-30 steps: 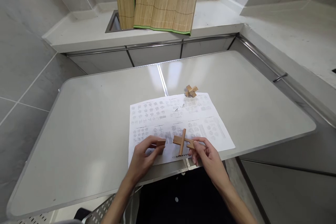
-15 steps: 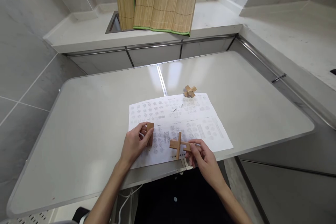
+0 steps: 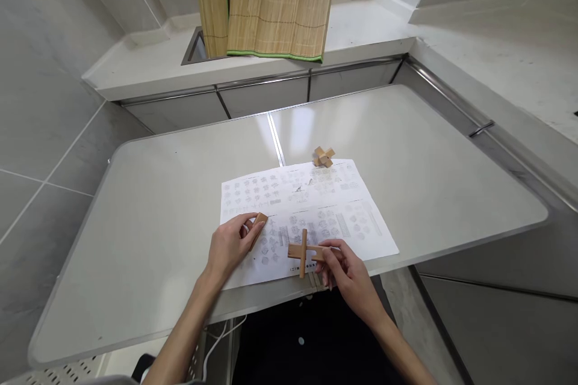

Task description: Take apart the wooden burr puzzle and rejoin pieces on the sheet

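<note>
A flat, brown wooden block [image 3: 259, 230] is grasped by the left hand [image 3: 228, 251], pinched between thumb and fingers, and is held tilted, its upper end leaning toward the right hand. By the right hand [image 3: 345, 271] a flat, notched, brown wooden bar [image 3: 297, 251] is gripped at its near end, between thumb and fingers. Just past those fingertips, on the side toward the left grip, the bar is crossed by a slim, brown wooden rod [image 3: 303, 255]; whether the rod is passed through the bar or laid against it cannot be told. The two held parts are kept apart, with a gap left between the grips.

Beneath both grips a white paper sheet printed with rows of small grey diagrams [image 3: 382, 243] is spread, and the sheet is carried by a pale, glossy table with rounded corners [image 3: 158, 222]. Well beyond the right grip, at the far edge of the sheet, a light-brown wooden cluster of interlocked pieces [image 3: 323, 157] is set. Farther beyond the grips, a yellowish bamboo mat edged in green [image 3: 280, 6] is seen hanging over a white counter [image 3: 361, 24].
</note>
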Demonstrator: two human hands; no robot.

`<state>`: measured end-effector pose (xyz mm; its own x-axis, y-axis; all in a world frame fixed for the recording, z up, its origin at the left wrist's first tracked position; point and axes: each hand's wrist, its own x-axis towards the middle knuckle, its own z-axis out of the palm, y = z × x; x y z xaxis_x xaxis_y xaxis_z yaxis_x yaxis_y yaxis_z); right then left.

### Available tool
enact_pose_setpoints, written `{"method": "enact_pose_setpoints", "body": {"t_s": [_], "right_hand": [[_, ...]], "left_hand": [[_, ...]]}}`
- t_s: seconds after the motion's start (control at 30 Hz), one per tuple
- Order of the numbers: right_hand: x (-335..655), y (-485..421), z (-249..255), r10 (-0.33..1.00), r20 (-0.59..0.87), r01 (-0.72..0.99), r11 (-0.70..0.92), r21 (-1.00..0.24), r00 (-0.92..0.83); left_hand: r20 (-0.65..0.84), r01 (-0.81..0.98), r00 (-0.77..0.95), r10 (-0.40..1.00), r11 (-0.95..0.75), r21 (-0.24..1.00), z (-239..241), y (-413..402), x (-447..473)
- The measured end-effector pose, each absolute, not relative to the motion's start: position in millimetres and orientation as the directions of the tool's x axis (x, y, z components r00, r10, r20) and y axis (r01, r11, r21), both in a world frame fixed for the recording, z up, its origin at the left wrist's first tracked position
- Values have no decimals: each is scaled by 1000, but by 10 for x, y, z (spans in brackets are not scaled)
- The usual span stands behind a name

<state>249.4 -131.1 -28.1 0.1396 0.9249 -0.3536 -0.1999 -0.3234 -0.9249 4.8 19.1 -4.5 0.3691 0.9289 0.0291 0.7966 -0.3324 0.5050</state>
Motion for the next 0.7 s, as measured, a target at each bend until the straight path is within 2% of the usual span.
{"method": "enact_pose_setpoints", "body": {"t_s": [0.33,0.6,0.7], "right_hand": [[2511,-1319,-290,935,-330,-209,-299,-931,128],[2519,-1304,-259,935,-336,-218,-307,-927,111],[2514,-1297,-260,935,-336,-217,-307,-927,114]], "left_hand": [[185,808,398,899,-438,393,-173,231,22],[250,820,397,883,-463,336,-210,233,30],[301,759,449,841,-537,369,-127,191,102]]}}
